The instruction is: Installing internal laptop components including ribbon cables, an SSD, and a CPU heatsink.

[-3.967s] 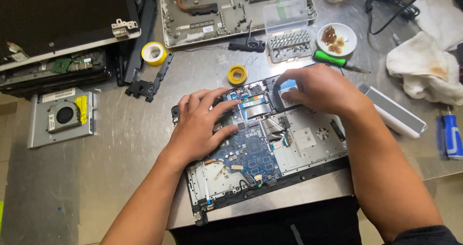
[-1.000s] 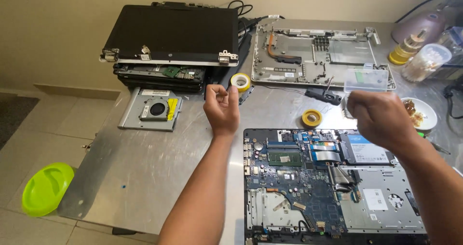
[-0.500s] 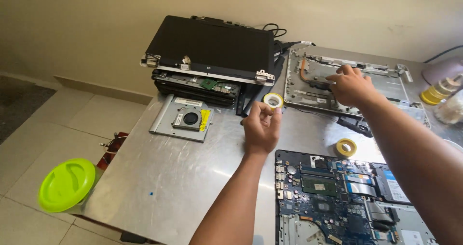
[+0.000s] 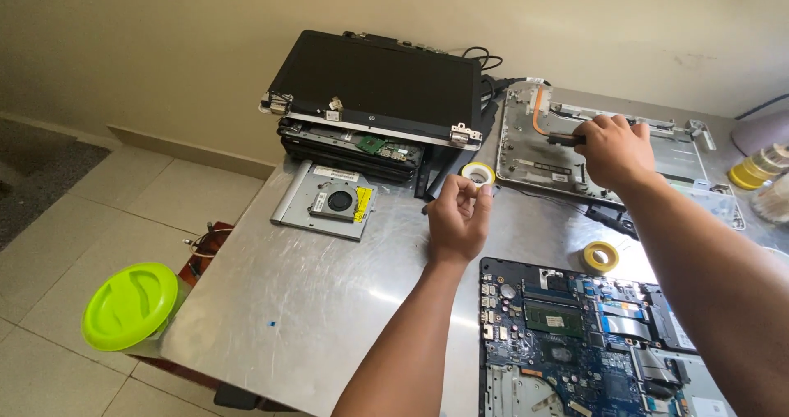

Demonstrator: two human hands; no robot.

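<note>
My left hand (image 4: 459, 218) hovers above the metal table (image 4: 329, 302) with its fingertips pinched together; nothing shows between them. It is just in front of a white-and-yellow tape roll (image 4: 477, 173). My right hand (image 4: 612, 150) reaches to the back and closes its fingers on a dark part (image 4: 565, 138) inside a silver laptop shell (image 4: 534, 150) with a copper heat pipe (image 4: 538, 113). An opened laptop with a blue circuit board (image 4: 575, 335) lies at the near right, below both arms.
Two dark laptops (image 4: 378, 88) are stacked at the back. A cooling fan on a silver plate (image 4: 325, 202) lies in front of them. A yellow tape roll (image 4: 600, 257) sits beside the board. More tape rolls (image 4: 752, 170) stand far right. A green lid (image 4: 130, 304) is off the table's left edge.
Both hands left the opened laptop. My right hand went back to the silver shell and closed on a dark part. My left hand rose, pinched, beside the tape roll. My view swung left.
</note>
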